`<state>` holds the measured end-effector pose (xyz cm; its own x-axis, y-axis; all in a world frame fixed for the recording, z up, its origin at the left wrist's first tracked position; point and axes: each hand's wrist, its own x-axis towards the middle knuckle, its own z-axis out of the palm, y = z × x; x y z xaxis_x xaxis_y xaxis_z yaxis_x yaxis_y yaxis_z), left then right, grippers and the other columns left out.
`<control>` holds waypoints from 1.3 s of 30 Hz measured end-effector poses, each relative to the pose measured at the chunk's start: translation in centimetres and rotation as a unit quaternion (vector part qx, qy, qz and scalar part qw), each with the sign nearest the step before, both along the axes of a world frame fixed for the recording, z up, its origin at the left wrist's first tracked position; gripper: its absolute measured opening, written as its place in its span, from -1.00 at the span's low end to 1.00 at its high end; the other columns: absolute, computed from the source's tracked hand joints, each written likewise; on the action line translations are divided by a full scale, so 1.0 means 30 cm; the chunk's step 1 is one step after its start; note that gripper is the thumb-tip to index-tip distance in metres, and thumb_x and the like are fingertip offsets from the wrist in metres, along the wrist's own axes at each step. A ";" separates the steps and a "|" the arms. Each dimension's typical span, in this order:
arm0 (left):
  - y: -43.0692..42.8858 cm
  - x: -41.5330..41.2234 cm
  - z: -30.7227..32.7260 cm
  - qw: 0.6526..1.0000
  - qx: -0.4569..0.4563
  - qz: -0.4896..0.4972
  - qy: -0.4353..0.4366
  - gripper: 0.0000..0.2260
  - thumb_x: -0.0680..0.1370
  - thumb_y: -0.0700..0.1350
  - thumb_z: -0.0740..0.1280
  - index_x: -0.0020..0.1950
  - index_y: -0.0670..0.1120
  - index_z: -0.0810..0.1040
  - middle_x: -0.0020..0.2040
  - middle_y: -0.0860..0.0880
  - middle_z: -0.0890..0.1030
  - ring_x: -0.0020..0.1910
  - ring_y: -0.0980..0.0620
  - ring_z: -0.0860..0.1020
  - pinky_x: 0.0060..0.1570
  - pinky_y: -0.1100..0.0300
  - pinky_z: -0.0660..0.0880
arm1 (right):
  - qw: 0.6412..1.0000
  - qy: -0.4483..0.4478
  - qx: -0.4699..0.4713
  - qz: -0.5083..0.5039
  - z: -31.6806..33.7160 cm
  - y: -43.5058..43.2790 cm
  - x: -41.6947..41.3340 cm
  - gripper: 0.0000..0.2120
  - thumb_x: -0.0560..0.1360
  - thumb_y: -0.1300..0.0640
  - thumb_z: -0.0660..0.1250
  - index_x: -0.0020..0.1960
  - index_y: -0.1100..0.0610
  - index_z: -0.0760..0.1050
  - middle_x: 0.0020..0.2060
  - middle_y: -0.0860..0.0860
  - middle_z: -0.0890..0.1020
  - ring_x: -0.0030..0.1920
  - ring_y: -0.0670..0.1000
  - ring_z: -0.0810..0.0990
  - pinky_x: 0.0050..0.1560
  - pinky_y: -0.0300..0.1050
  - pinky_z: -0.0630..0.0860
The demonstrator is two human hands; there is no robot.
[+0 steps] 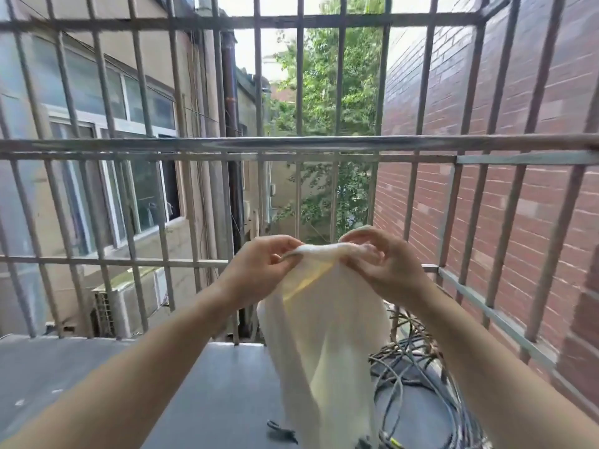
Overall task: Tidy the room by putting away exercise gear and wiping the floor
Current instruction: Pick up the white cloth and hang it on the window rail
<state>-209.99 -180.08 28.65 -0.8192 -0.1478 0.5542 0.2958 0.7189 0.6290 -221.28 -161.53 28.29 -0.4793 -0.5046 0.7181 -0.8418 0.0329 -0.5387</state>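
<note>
The pale cream fabric cloth hangs at six o'clock in the view. The fingers of the left hand and the right hand pinch its top edge, and the rest drapes free over a dark grey ledge. Grey metal window bars stand at twelve o'clock, tangled dark cables at five. Neither exercise gear nor floor shows, so how far the tidying and wiping have got cannot be judged.

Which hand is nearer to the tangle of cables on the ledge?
Right. The right hand is just above the cables; the left hand is farther left, across the cloth both pinch.
</note>
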 end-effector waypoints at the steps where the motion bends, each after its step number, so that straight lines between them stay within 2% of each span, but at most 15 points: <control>1: -0.010 -0.018 0.025 1.000 -0.007 0.001 0.008 -0.88 0.54 -0.19 0.31 -0.03 -0.01 0.62 -0.17 0.01 0.67 -0.25 0.04 0.64 -0.23 0.18 0.57 | 1.000 0.007 0.006 -0.014 0.023 -0.011 -0.016 -0.78 0.38 0.20 0.48 -0.03 -0.03 0.57 -0.20 -0.14 0.64 -0.24 -0.21 0.58 -0.25 -0.36 0.50; 3: -0.030 -0.052 0.071 1.000 -0.012 0.003 0.024 -0.86 0.54 -0.20 0.32 -0.07 0.04 0.60 -0.20 0.04 0.66 -0.31 0.08 0.61 -0.30 0.28 0.52 | 0.998 0.025 0.020 -0.046 0.067 -0.025 -0.048 -0.75 0.37 0.13 0.48 0.00 -0.10 0.55 -0.18 -0.16 0.63 -0.21 -0.19 0.58 -0.24 -0.33 0.52; 4: -0.041 -0.071 0.093 0.999 -0.013 0.003 0.032 -0.86 0.53 -0.19 0.33 -0.07 0.05 0.60 -0.20 0.05 0.66 -0.32 0.06 0.61 -0.32 0.29 0.51 | 0.997 0.034 0.026 -0.061 0.090 -0.030 -0.064 -0.74 0.38 0.10 0.48 0.01 -0.12 0.55 -0.17 -0.22 0.62 -0.20 -0.23 0.57 -0.24 -0.39 0.48; 6: -0.064 -0.110 0.139 0.999 -0.017 0.005 0.047 -0.88 0.52 -0.16 0.35 -0.06 0.05 0.61 -0.19 0.08 0.66 -0.30 0.05 0.62 -0.30 0.26 0.53 | 0.995 0.041 0.042 -0.084 0.137 -0.038 -0.098 -0.74 0.38 0.06 0.47 0.05 -0.09 0.57 -0.17 -0.29 0.58 -0.20 -0.33 0.54 -0.23 -0.49 0.41; 8: -0.091 -0.146 0.194 0.998 -0.022 0.007 0.057 -0.89 0.51 -0.14 0.36 -0.05 0.07 0.61 -0.18 0.13 0.65 -0.27 0.09 0.63 -0.26 0.26 0.58 | 0.993 0.040 0.068 -0.093 0.187 -0.047 -0.132 -0.74 0.39 0.03 0.46 0.07 -0.03 0.59 -0.16 -0.25 0.60 -0.21 -0.34 0.54 -0.23 -0.50 0.39; 10: -0.117 -0.178 0.257 0.997 -0.045 0.006 0.063 -0.89 0.51 -0.11 0.36 0.00 0.05 0.62 -0.15 0.16 0.64 -0.26 0.16 0.62 -0.23 0.26 0.59 | 0.990 0.043 0.096 -0.093 0.249 -0.052 -0.159 -0.79 0.40 0.02 0.45 0.03 -0.01 0.61 -0.21 -0.24 0.61 -0.25 -0.35 0.53 -0.27 -0.48 0.38; 12: -0.137 -0.206 0.324 0.995 -0.066 0.004 0.073 -0.87 0.52 -0.08 0.35 0.04 0.03 0.62 -0.15 0.17 0.64 -0.26 0.19 0.62 -0.25 0.30 0.58 | 0.989 0.061 0.102 -0.090 0.320 -0.056 -0.170 -0.85 0.40 0.06 0.46 -0.05 -0.07 0.59 -0.26 -0.27 0.59 -0.26 -0.36 0.52 -0.27 -0.47 0.39; 14: -0.155 -0.232 0.389 0.993 -0.075 0.006 0.090 -0.87 0.52 -0.06 0.34 0.04 0.04 0.62 -0.18 0.19 0.63 -0.28 0.21 0.61 -0.31 0.35 0.53 | 0.988 0.089 0.091 -0.090 0.389 -0.065 -0.179 -0.86 0.39 0.10 0.47 -0.09 -0.08 0.59 -0.27 -0.26 0.59 -0.25 -0.36 0.52 -0.25 -0.46 0.40; 18: -0.168 -0.270 0.483 0.992 -0.066 -0.004 0.108 -0.84 0.51 -0.12 0.36 0.07 0.02 0.60 -0.19 0.20 0.60 -0.33 0.24 0.60 -0.38 0.37 0.49 | 0.988 0.114 0.049 -0.087 0.489 -0.086 -0.202 -0.83 0.36 0.17 0.49 -0.06 0.03 0.62 -0.26 -0.20 0.60 -0.28 -0.37 0.51 -0.23 -0.49 0.41; 23: -0.178 -0.305 0.484 0.992 -0.084 -0.014 0.094 -0.76 0.44 -0.08 0.44 0.10 0.05 0.59 -0.11 0.11 0.66 -0.25 0.22 0.62 -0.30 0.29 0.57 | 0.983 0.145 0.039 -0.109 0.541 -0.098 -0.240 -0.82 0.35 0.15 0.50 -0.05 0.05 0.64 -0.24 -0.13 0.64 -0.24 -0.32 0.55 -0.20 -0.47 0.45; 27: -0.184 -0.318 0.446 0.990 -0.112 -0.013 0.079 -0.65 0.36 -0.01 0.50 0.13 0.10 0.57 -0.14 0.15 0.65 -0.25 0.26 0.59 -0.26 0.32 0.55 | 0.980 0.152 0.025 -0.129 0.566 -0.098 -0.250 -0.84 0.35 0.13 0.50 -0.07 0.02 0.65 -0.22 -0.12 0.65 -0.22 -0.29 0.56 -0.20 -0.53 0.40; 31: -0.177 -0.322 0.461 0.988 -0.128 -0.020 0.083 -0.78 0.40 -0.07 0.48 0.02 0.07 0.61 -0.24 0.16 0.63 -0.31 0.24 0.57 -0.32 0.35 0.50 | 0.974 0.172 0.008 -0.150 0.623 -0.080 -0.240 -0.83 0.34 0.15 0.51 -0.07 0.03 0.66 -0.23 -0.14 0.63 -0.24 -0.23 0.55 -0.20 -0.56 0.39; 35: -0.178 -0.328 0.545 0.983 -0.138 -0.013 0.123 -0.82 0.46 -0.13 0.41 0.05 -0.05 0.60 -0.10 0.07 0.66 -0.18 0.12 0.63 -0.24 0.18 0.62 | 0.969 0.187 -0.037 -0.157 0.727 -0.093 -0.249 -0.81 0.35 0.19 0.50 -0.05 0.05 0.65 -0.23 -0.12 0.60 -0.25 -0.28 0.51 -0.25 -0.59 0.34; 39: -0.183 -0.361 0.655 0.974 -0.113 0.045 0.192 -0.80 0.50 -0.14 0.38 0.11 -0.07 0.56 -0.03 -0.02 0.65 -0.15 0.03 0.63 -0.22 0.11 0.59 | 0.962 0.196 -0.093 -0.164 0.840 -0.140 -0.290 -0.85 0.38 0.13 0.48 -0.05 0.06 0.65 -0.17 -0.10 0.61 -0.15 -0.13 0.54 -0.17 -0.55 0.34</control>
<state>-220.83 -185.56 48.30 -0.5343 -0.0479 0.8439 0.4071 0.8604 0.3066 -229.98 -165.72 53.50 -0.2649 -0.2174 0.9394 -0.9421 0.2658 -0.2042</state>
